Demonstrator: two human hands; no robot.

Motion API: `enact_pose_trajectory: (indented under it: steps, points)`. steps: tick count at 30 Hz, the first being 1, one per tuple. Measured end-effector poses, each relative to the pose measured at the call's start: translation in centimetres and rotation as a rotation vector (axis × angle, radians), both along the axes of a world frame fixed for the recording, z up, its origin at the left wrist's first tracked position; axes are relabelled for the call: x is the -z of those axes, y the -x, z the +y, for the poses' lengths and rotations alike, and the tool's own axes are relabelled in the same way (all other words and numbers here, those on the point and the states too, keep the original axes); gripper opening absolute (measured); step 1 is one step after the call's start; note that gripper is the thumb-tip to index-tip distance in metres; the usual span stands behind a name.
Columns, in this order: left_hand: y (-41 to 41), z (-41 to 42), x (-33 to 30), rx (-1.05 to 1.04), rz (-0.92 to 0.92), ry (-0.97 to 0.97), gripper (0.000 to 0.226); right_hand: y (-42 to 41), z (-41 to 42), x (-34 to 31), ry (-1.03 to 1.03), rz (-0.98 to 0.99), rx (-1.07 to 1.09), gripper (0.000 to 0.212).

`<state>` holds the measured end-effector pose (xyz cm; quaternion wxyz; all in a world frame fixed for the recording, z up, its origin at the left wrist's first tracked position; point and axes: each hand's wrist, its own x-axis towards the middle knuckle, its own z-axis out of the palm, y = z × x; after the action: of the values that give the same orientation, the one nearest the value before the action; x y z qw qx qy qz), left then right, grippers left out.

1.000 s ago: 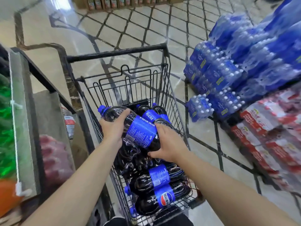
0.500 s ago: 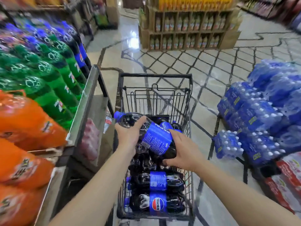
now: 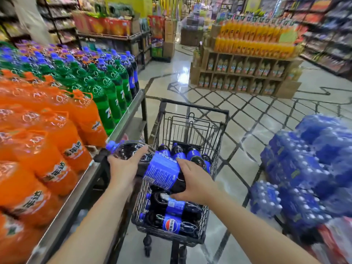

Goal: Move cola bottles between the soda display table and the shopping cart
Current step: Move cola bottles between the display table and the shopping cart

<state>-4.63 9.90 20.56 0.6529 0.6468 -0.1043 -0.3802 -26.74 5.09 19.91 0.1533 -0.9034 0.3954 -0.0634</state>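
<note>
A large cola bottle (image 3: 162, 169) with a blue label and blue cap lies tilted in both my hands above the black wire shopping cart (image 3: 194, 113), its cap pointing left toward the soda display table (image 3: 122, 126). My left hand (image 3: 123, 166) grips the bottle's neck end. My right hand (image 3: 194, 180) holds its base end. Several more cola bottles (image 3: 177, 206) lie and stand inside the cart. Upright cola bottles (image 3: 133, 73) with blue caps stand at the far end of the table, behind green ones.
Orange soda bottles (image 3: 47, 149) and green soda bottles (image 3: 106, 92) fill the table on my left. Blue shrink-wrapped water packs (image 3: 304, 168) are stacked on the floor at the right. A cardboard juice display (image 3: 247, 69) stands ahead across the tiled floor.
My view has lifted from the cart to the table and aisle. The held bottle has risen out of the cart and moved left, its cap now near the table's edge.
</note>
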Motion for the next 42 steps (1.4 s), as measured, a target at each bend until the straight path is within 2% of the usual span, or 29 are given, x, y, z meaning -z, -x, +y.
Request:
enact_pose_trajectory:
  steps: [7,11,15,21,24,27,28,30,33,34,35,37,38,42]
  points:
    - [-0.9,9.1,-3.1,-0.037,-0.034,0.071,0.096,-0.7,7.4,-2.0,0.075,-0.012,-0.054,0.123]
    - [-1.8,14.4,-2.6,-0.007,-0.079,0.083,0.117,-1.0,13.4,-3.0,0.119,-0.025,-0.047,0.123]
    - [-2.0,19.9,-2.3,0.013,-0.094,0.106,0.112,-1.0,19.5,-3.3,0.123,-0.026,-0.025,0.122]
    - [-1.6,27.4,-2.7,0.062,-0.115,0.118,0.118,-0.5,27.8,-3.5,0.103,0.001,0.011,0.122]
    - [-0.9,30.7,-3.6,0.084,-0.113,0.111,0.109,0.0,31.1,-3.9,0.112,0.007,0.026,0.120]
    - [-0.3,33.3,-3.4,0.057,-0.098,0.103,0.075,0.4,33.4,-4.2,0.111,0.010,0.010,0.119]
    - [-0.1,34.1,-3.3,0.044,-0.099,0.095,0.073,0.5,33.9,-4.0,0.106,0.010,0.001,0.120]
    - [0.3,36.1,-3.7,0.033,-0.109,0.089,0.082,0.7,35.0,-3.9,0.095,0.003,-0.023,0.122]
    - [0.4,38.9,-3.9,-0.032,-0.164,0.115,0.120,0.7,36.5,-3.9,0.094,-0.020,-0.084,0.122]
    - [0.7,40.0,-4.1,-0.052,-0.182,0.121,0.125,0.7,37.0,-3.9,0.091,-0.028,-0.110,0.122]
    - [0.9,41.2,-4.3,-0.070,-0.163,0.128,0.120,0.7,37.6,-4.0,0.086,-0.033,-0.136,0.122]
    - [1.4,43.5,-4.7,-0.129,-0.143,0.125,0.095,0.5,38.7,-3.9,0.072,-0.050,-0.192,0.122]
    - [1.3,44.8,-4.5,-0.162,-0.161,0.108,0.091,0.4,39.3,-3.8,0.068,-0.056,-0.220,0.122]
    - [1.2,50.2,-4.1,-0.327,-0.281,0.043,0.112,-0.8,42.1,-3.5,0.073,-0.095,-0.362,0.118]
